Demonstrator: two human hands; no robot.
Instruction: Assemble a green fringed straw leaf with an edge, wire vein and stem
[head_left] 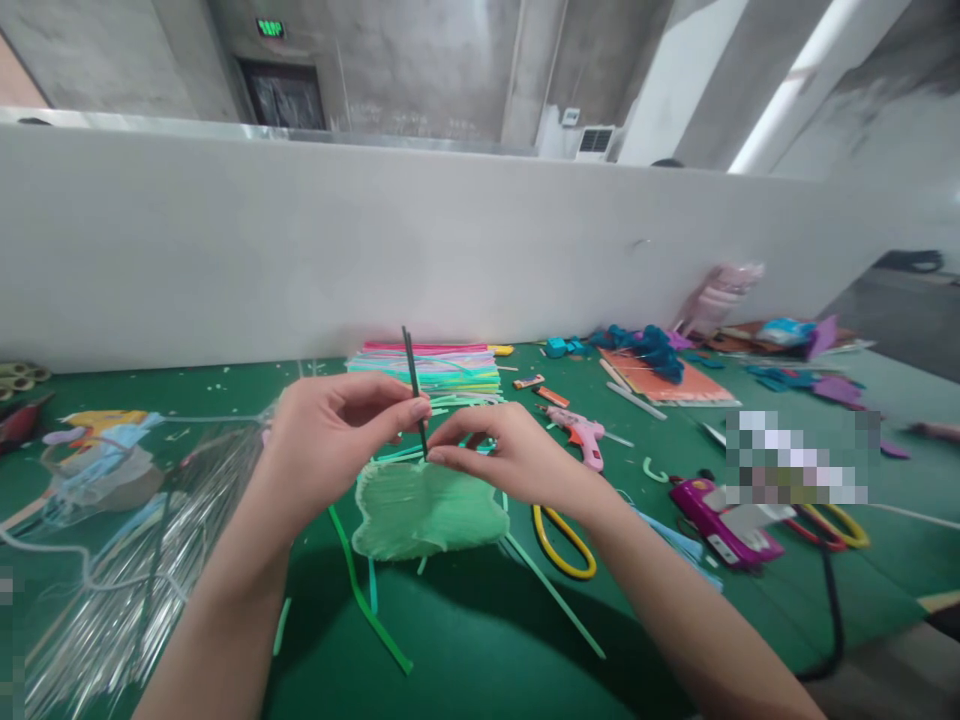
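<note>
My left hand (352, 430) pinches a pair of thin dark pipe cleaners (412, 365) between thumb and fingers, and they stand almost upright. Lower down, my right hand (495, 450) has its thumb and fingertips closed at their bottom end. Just below my fingertips lies a light green, fuzzy, wavy-edged panel (431, 510). The lower tips of the dark pipe cleaners meet its top edge, though my fingers partly cover that spot. Green strips (367, 600) stick out around the panel. Behind my hands is a stack of many-coloured pipe cleaners (450, 368).
A pink glue gun (581, 430) and yellow-handled scissors (566, 545) lie right of my hands. Farther right sits a magenta device (724, 525). At left are a bundle of clear shiny strips (172, 560) and a yellow glue gun (101, 430). A white partition (300, 240) closes the back.
</note>
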